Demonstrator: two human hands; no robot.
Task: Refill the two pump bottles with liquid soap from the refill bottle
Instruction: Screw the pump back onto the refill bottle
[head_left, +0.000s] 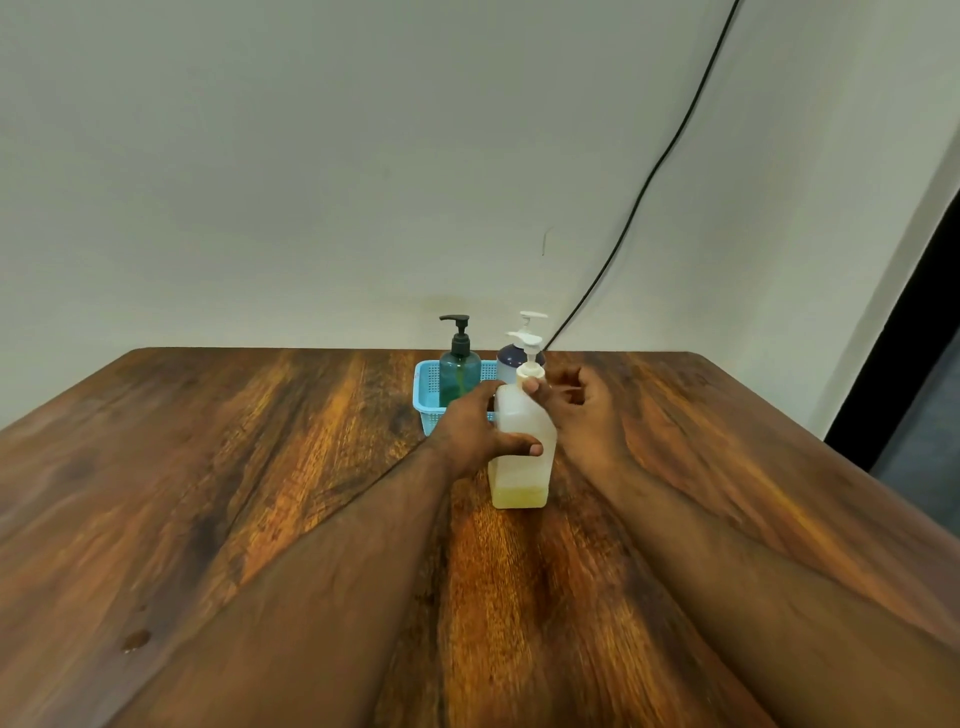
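Left hand (475, 431) wrapped round the body of a translucent white pump bottle (521, 447), thumb across the front, steadying it upright on the wooden table (234, 467). Right hand (576, 410) at the neck, fingertips pinching the white pump collar (531, 371), other fingers loosely curled. Looks like the start of unscrewing the pump head, though whether the collar is already loosened cannot be told.

Only a shallow layer of yellowish liquid (519, 496) at the bottom of that bottle; nearly empty, so apparently not yet refilled. Pump head in place, nothing poured.

Just behind, a blue plastic basket (427, 395) near the table's far edge, holding a green pump bottle (460, 371) with a dark pump, cap on and untouched. Beside it a dark-and-white bottle (511, 358) with a white pump; partly hidden, so unclear whether inside the basket or next to it, and unclear which bottle serves as the refill.

Judged from this: task near its beginning. Left to do: opening both pump bottles, pouring from the refill, closing up again. A few wet drops (136, 640) on the near left of the table.
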